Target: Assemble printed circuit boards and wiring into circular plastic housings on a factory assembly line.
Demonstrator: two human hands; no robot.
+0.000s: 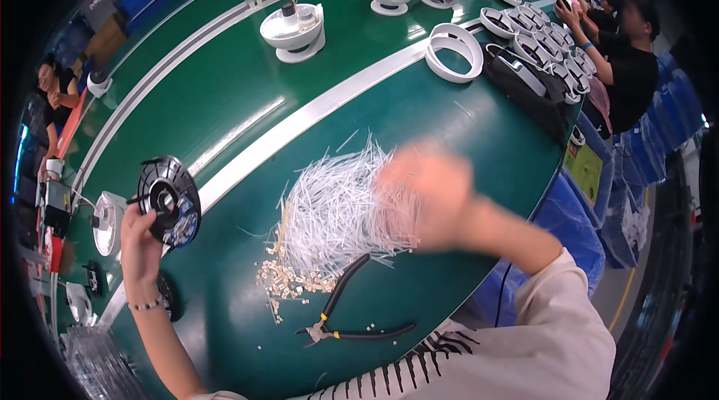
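My left hand (pixel 141 231) grips a round black plastic housing (pixel 166 183) by its lower edge, raised above the green bench at the left. The housing has a ring-shaped centre and a blue and silver part near its lower rim. A large loose pile of thin white plastic strips, like cable ties (pixel 329 194), lies in the middle. Over the pile's right side is my right hand (pixel 427 194), smeared by motion, so its fingers cannot be made out. Black-handled cutting pliers (pixel 323 325) lie partly spread in front of the pile, beside many small cream-coloured bits (pixel 288 280).
White bowl-shaped units on stands (pixel 293 29) stand along the far green line behind a pale rail. A white ring (pixel 454 53), a black bag (pixel 524 85) and rows of white rings (pixel 539 37) occupy the far right. Blue bins (pixel 558 228) stand beside the bench; other people work nearby.
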